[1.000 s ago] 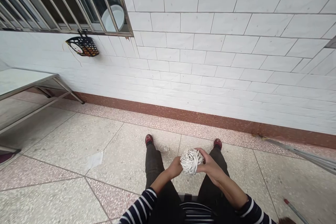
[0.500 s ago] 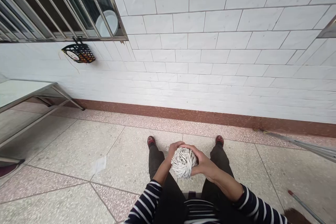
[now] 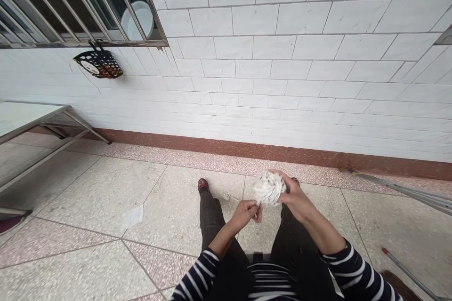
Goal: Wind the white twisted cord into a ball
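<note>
A ball of thick white cord [image 3: 270, 189], slightly blurred, sits in my right hand [image 3: 294, 200], whose fingers and thumb curve around its right side. My left hand [image 3: 247, 211] is closed in a pinch at the ball's lower left, with a strand of the cord at its fingertips. Part of the strand is hidden by the fingers. On the floor to the left, a loose length of white cord [image 3: 228, 196] lies by my shoe.
A white tiled wall [image 3: 254, 89] stands ahead, with a barred window [image 3: 81, 0] and a black basket [image 3: 99, 63] hanging below it. A metal-legged table [image 3: 31, 115] is at left. Poles [image 3: 406, 186] lie at right, and a paper scrap [image 3: 133, 216] is on the floor.
The ball has shifted to the right and up with my right hand. My left hand has come off the ball's side and now pinches at its lower left.
</note>
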Demonstrator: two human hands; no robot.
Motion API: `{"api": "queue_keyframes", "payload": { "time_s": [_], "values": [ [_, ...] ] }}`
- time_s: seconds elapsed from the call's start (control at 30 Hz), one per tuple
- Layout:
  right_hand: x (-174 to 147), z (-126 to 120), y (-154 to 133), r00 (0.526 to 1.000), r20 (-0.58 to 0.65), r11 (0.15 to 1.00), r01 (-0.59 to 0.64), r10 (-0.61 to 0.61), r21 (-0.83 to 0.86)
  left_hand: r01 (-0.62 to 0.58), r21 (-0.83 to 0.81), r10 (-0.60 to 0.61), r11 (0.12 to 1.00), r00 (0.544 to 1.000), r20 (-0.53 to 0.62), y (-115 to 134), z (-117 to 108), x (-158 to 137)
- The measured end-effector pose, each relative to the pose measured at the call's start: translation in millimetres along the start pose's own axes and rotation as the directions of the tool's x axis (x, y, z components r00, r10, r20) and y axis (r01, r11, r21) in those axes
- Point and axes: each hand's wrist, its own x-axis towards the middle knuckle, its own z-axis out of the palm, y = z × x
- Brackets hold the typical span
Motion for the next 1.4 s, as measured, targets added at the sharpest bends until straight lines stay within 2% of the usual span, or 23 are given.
{"api": "queue_keyframes", "payload": {
  "time_s": [0.07, 0.17, 0.23, 0.3, 0.37, 0.43, 0.53, 0.57, 0.63, 0.7, 0.73, 0.8, 0.87, 0.97, 1.03, 1.13, 1.23, 1.4],
  "values": [
    [9.8, -12.8, -2.0, 0.993, -0.106, 0.998, -0.041, 0.046, 0.048, 0.017, -0.030, -0.017, 0.999, 1.000, 0.012, 2.2, 3.4, -14.4],
    [23.2, -30.1, 4.4, 0.982, -0.168, 0.996, -0.088, 0.083, -0.024, 0.045, 0.020, -0.047, 0.999, 0.993, 0.106, 13.1, 7.7, -38.0],
    [30.8, -38.0, 15.0, 0.982, -0.186, 0.982, -0.074, 0.041, -0.173, 0.039, 0.145, -0.065, 0.989, 0.982, 0.176, 22.2, 8.9, -50.3],
    [37.1, -41.8, 30.4, 0.972, -0.219, 0.914, -0.012, -0.085, -0.407, -0.010, 0.364, -0.056, 0.931, 0.984, 0.171, 30.2, 8.1, -57.2],
    [41.2, -40.9, 50.9, 0.952, -0.232, 0.790, 0.018, -0.202, -0.612, -0.084, 0.619, 0.021, 0.781, 0.994, 0.109, 36.7, 5.1, -58.3],
    [41.2, -35.2, 76.0, 0.954, -0.238, 0.745, -0.025, -0.181, -0.667, -0.144, 0.815, 0.140, 0.561, 0.987, 0.078, 42.4, 0.0, -54.5],
    [32.1, -20.6, 115.0, 0.979, -0.204, 0.824, -0.129, 0.017, -0.552, -0.207, 0.939, 0.247, 0.275, 0.959, 0.140, 49.5, -11.3, -44.1],
    [27.0, -15.3, 125.7, 0.983, -0.175, 0.840, -0.147, 0.063, -0.523, -0.229, 0.950, 0.261, 0.214, 0.950, 0.170, 51.1, -16.0, -40.3],
    [15.5, -5.9, 140.3, 0.983, -0.099, 0.863, -0.181, 0.153, -0.471, -0.264, 0.951, 0.278, 0.161, 0.937, 0.213, 52.5, -26.0, -32.9],
    [4.2, 0.7, 143.5, 0.973, -0.010, 0.904, -0.218, 0.230, -0.367, -0.273, 0.943, 0.312, 0.191, 0.928, 0.205, 51.3, -35.2, -25.6],
    [-0.8, 2.7, 140.9, 0.965, 0.039, 0.932, -0.240, 0.260, -0.272, -0.265, 0.935, 0.335, 0.237, 0.925, 0.178, 49.9, -39.0, -22.0],
    [-8.6, 4.4, 128.5, 0.952, 0.130, 0.961, -0.274, 0.276, -0.033, -0.243, 0.896, 0.375, 0.372, 0.922, 0.095, 45.8, -43.7, -14.9],
    [-13.3, 3.9, 109.7, 0.954, 0.184, 0.950, -0.267, 0.237, 0.164, -0.232, 0.819, 0.392, 0.524, 0.920, 0.010, 39.1, -43.8, -8.4],
    [-15.5, 1.0, 78.6, 0.976, 0.169, 0.946, -0.182, 0.139, 0.268, -0.221, 0.674, 0.341, 0.705, 0.939, -0.048, 22.2, -35.5, 0.5],
    [-14.9, -1.4, 60.9, 0.987, 0.125, 0.943, -0.132, 0.097, 0.307, -0.163, 0.612, 0.259, 0.774, 0.963, -0.071, 6.7, -27.5, 6.0],
    [-12.5, -5.9, 41.3, 0.997, 0.039, 0.934, -0.074, 0.065, 0.351, -0.057, 0.601, 0.151, 0.797, 0.983, -0.107, -15.2, -19.6, 11.6],
    [-8.2, -13.3, 27.3, 0.999, -0.035, 0.943, -0.011, 0.024, 0.333, -0.037, 0.613, 0.118, 0.789, 0.989, -0.093, -24.8, -20.5, 11.1],
    [-0.5, -31.1, 12.5, 0.984, -0.172, 0.995, 0.051, -0.035, 0.090, 0.052, 0.709, 0.032, 0.703, 0.994, -0.104, -23.8, -29.3, 0.5]
  ]
}}
